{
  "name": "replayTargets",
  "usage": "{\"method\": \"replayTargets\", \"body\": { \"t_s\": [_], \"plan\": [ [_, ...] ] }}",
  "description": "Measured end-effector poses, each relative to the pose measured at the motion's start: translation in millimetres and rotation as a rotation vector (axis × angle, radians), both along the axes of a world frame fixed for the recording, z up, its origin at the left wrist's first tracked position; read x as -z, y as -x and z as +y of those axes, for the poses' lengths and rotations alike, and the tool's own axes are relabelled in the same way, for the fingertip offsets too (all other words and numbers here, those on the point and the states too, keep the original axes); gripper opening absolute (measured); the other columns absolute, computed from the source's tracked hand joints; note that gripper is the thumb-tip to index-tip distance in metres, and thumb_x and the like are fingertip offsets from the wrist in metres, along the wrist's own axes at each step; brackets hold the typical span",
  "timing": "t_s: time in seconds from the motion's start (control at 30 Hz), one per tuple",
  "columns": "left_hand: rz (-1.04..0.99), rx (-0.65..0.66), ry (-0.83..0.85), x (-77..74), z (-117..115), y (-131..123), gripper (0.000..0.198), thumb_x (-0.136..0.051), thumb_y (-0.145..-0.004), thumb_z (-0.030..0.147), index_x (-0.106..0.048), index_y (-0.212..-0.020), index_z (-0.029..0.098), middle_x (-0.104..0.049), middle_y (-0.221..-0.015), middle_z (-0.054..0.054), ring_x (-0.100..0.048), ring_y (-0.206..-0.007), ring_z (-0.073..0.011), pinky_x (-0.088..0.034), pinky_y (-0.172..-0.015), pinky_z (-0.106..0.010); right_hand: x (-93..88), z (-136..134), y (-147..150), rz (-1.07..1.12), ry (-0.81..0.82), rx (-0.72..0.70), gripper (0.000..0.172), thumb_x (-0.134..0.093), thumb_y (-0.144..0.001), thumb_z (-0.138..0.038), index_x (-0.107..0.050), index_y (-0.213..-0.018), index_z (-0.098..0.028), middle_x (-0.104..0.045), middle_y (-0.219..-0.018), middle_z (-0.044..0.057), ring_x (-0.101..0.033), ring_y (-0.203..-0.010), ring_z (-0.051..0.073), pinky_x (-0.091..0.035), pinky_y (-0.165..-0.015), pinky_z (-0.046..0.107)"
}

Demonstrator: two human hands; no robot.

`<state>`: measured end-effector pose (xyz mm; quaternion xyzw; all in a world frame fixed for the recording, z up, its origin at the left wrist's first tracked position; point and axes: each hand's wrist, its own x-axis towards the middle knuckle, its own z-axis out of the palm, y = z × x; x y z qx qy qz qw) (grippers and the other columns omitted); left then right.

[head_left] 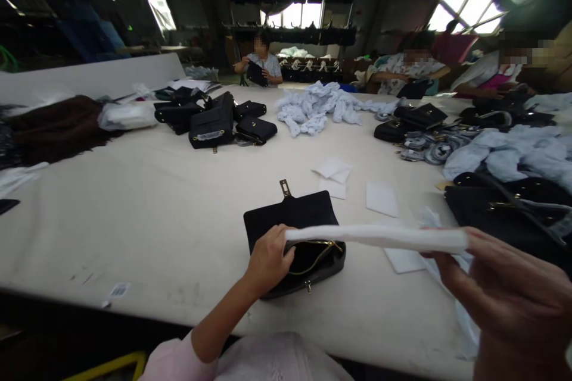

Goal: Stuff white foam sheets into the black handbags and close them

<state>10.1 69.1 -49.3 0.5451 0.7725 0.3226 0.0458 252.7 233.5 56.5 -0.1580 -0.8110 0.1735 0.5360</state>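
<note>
A black handbag (290,212) lies on the table in front of me, its flap folded back and a gold clasp plate pointing away. Its zipped mouth is open, with a gold zip along the edge. My left hand (270,259) is closed on the bag's left side, the thumb at the opening. My right hand (513,286) grips a long white strip (379,237), like a folded foam sheet seen edge-on. The strip stretches over the bag's opening to my left fingers; whether they pinch its end is hard to tell.
White sheets (381,198) lie right of the bag. Beyond are black bags (212,122), crumpled pale wrapping (319,104) and coiled straps (440,146). Another black bag (482,208) sits at right. Brown furry material (58,128) is at left. Co-workers (270,65) sit across the table.
</note>
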Motion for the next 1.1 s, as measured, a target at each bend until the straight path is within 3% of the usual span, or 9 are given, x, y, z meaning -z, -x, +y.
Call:
{"method": "replayTargets", "body": {
  "t_s": [0.13,0.3,0.47,0.63,0.73,0.9,1.1],
  "plan": [
    [-0.03,0.009,-0.021,0.0,-4.1,-0.9,0.028,-0.054,-0.082,0.007,-0.059,-0.106,0.021,-0.064,-0.099,-0.003,-0.058,-0.093,-0.0201,-0.047,-0.084,-0.034,-8.3,-7.3,10.8,-0.319,-0.239,-0.199,0.036,-0.068,-0.076,-0.011,-0.068,-0.109,-0.026,-0.072,-0.093,0.002,-0.068,-0.079,0.018,-0.054,-0.075,0.03],
    [-0.012,0.0,-0.041,0.2,-6.2,-2.5,0.029,-0.052,-0.08,0.005,-0.059,-0.105,0.02,-0.064,-0.1,-0.004,-0.057,-0.095,-0.0205,-0.047,-0.087,-0.035,-6.3,-0.8,47.0,-0.574,-0.357,-0.272,0.027,-0.058,-0.084,-0.013,-0.067,-0.108,-0.022,-0.071,-0.09,0.004,-0.066,-0.074,0.015,-0.05,-0.067,0.027],
    [0.015,0.024,-0.048,2.3,-7.8,-1.8,0.031,-0.045,-0.082,0.003,-0.06,-0.103,0.019,-0.064,-0.097,-0.005,-0.057,-0.089,-0.02,-0.047,-0.08,-0.034,-7.0,-14.0,77.5,-0.652,-0.39,-0.391,0.031,-0.056,-0.087,-0.017,-0.064,-0.116,-0.024,-0.068,-0.085,0.003,-0.061,-0.072,0.014,-0.046,-0.065,0.026],
    [-0.008,0.056,-0.064,-0.2,-12.1,0.8,0.033,-0.046,-0.079,0.003,-0.062,-0.103,0.02,-0.064,-0.098,-0.005,-0.057,-0.088,-0.0201,-0.048,-0.08,-0.034,-1.8,-16.8,93.8,-0.491,-0.282,-0.497,0.027,-0.054,-0.088,-0.015,-0.066,-0.112,-0.021,-0.069,-0.091,0.004,-0.062,-0.079,0.013,-0.051,-0.072,0.025],
    [-0.035,0.061,-0.061,-2.5,-13.0,1.0,0.035,-0.047,-0.078,0.002,-0.062,-0.104,0.02,-0.064,-0.099,-0.006,-0.057,-0.09,-0.0204,-0.048,-0.08,-0.034,1.7,-11.4,95.1,-0.45,-0.111,-0.546,0.025,-0.054,-0.088,-0.015,-0.068,-0.108,-0.021,-0.068,-0.094,0.005,-0.063,-0.081,0.013,-0.052,-0.072,0.025],
    [-0.052,0.011,-0.055,-0.8,-9.6,1.0,0.034,-0.049,-0.078,0.0,-0.062,-0.102,0.02,-0.065,-0.097,-0.004,-0.057,-0.092,-0.0205,-0.048,-0.084,-0.034,4.0,1.7,86.3,-0.479,0.151,-0.51,0.022,-0.053,-0.087,-0.013,-0.071,-0.098,-0.019,-0.068,-0.09,0.005,-0.063,-0.075,0.012,-0.051,-0.065,0.021],
    [-0.058,0.006,-0.065,1.5,-7.7,1.9,0.028,-0.052,-0.079,0.003,-0.062,-0.1,0.019,-0.066,-0.096,-0.005,-0.058,-0.092,-0.0205,-0.048,-0.087,-0.036,6.7,7.3,73.0,-0.378,0.175,-0.45,0.021,-0.056,-0.086,-0.014,-0.071,-0.1,-0.02,-0.07,-0.09,0.005,-0.064,-0.077,0.014,-0.051,-0.062,0.021]
  ]
}}
